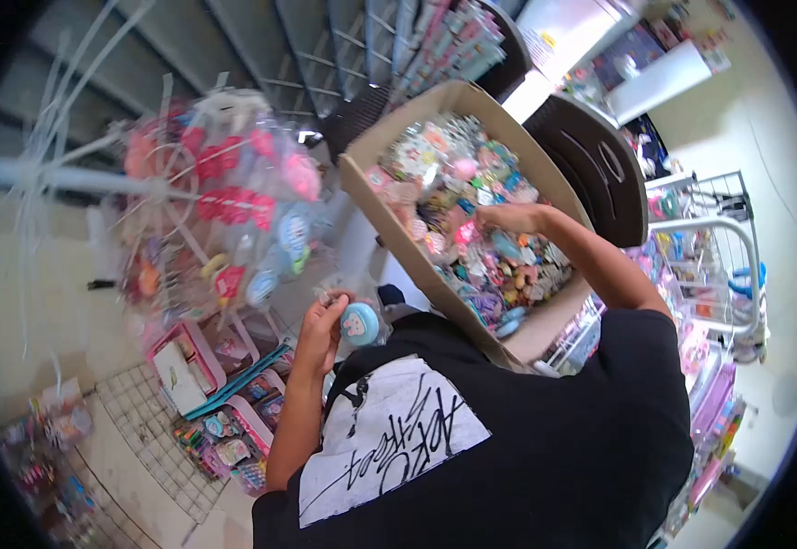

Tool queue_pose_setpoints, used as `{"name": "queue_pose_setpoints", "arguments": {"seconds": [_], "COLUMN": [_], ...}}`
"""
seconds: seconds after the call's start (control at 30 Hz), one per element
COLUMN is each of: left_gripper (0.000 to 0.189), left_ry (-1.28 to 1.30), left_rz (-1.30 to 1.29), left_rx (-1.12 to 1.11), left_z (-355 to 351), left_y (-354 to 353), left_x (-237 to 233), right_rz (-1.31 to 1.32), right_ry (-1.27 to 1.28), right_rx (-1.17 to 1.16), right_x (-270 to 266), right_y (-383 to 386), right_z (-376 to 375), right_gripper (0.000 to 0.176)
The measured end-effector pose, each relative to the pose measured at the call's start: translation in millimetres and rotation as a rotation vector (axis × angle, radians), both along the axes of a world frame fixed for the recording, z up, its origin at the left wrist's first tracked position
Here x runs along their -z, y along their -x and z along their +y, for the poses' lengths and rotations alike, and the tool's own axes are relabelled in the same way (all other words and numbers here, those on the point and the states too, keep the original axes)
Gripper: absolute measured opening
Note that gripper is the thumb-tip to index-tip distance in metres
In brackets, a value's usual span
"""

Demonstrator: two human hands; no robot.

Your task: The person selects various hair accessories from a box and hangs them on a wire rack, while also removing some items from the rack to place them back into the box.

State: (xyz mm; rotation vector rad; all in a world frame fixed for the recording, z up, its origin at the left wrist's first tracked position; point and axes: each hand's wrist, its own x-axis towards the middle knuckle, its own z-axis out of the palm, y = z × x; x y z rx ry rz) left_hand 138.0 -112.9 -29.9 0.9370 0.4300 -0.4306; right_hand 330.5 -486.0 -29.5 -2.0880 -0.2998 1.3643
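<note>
By black shirt [545,430], left hand [320,329] curled round packet [359,323]

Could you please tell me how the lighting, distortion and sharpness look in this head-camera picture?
Head view: strong fisheye, dark corners, bent shelf lines; bright even light, washed out on the floor at right; left hand, blue packet and right hand in the cardboard box fairly sharp; glare on the hanging packets.

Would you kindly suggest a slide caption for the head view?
Left hand grips a blue round toy; right hand reaches into a cardboard box of small packaged trinkets.
</note>
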Motion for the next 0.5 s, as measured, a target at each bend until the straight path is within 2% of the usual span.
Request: {"name": "queue_pose_setpoints", "arguments": {"seconds": [0.07,0.1,0.17,0.2,0.27,0.3,0.33,0.37,0.4,0.43,0.47,0.5], "left_gripper": [0.015,0.014,0.014,0.014,0.017,0.017,0.018,0.019,0.019,0.02,0.021,0.021], "left_ry": [-0.011,-0.012,-0.064,-0.141,-0.292,-0.316,-0.408,-0.508,-0.545,-0.669,-0.793,-0.829], "left_rz": [-0.026,-0.029,-0.064,-0.103,-0.142,-0.158,-0.205,-0.241,-0.233,-0.24,-0.225,-0.183], "left_rx": [-0.071,-0.106,-0.21,-0.245,-0.34,-0.423,-0.481,-0.547,-0.651,-0.657,-0.67,-0.798], "left_z": [22.7,32.9,51.4,59.4,74.2,80.6,86.8,93.3,102.3,112.3,121.0,130.5], "left_y": [22.0,32.9,57.1,69.9,98.9,112.7,128.5,145.1,162.7,181.8,202.3,223.9], "left_x": [1.2,4.3,4.0,2.3,-6.5,-10.1,-13.3,-16.4,-17.8,-15.2,-10.2,-1.8], "right_rz": [0.148,0.087,0.044,0.017,0.048,0.176,0.241,0.272,0.196,0.133,0.162,0.198], "right_ry": [-0.155,-0.104,-0.037,-0.041,-0.238,-0.286,-0.451,-0.473,-0.572,-0.674,-0.684,-0.691], "right_rx": [0.058,0.008,-0.369,-0.425,-0.814,-0.659,-0.63,-0.652,-0.676,-0.707,-0.84,-0.747], "right_x": [-12.5,-40.8,-86.5,-86.4,-75.9,-73.1,-62.4,-71.2,-60.6,-44.8,-32.1,-18.7], "right_y": [0.7,6.7,18.8,24.5,40.5,61.8,81.6,103.6,127.1,152.2,176.7,202.5], "right_z": [33.4,64.6,119.8,145.8,205.3,235.4,264.8,300.4,330.4,361.0,389.6,415.4], "right_gripper": [0.051,0.064,0.068,0.068,0.061,0.053,0.052,0.049,0.047,0.045,0.045,0.041]}}
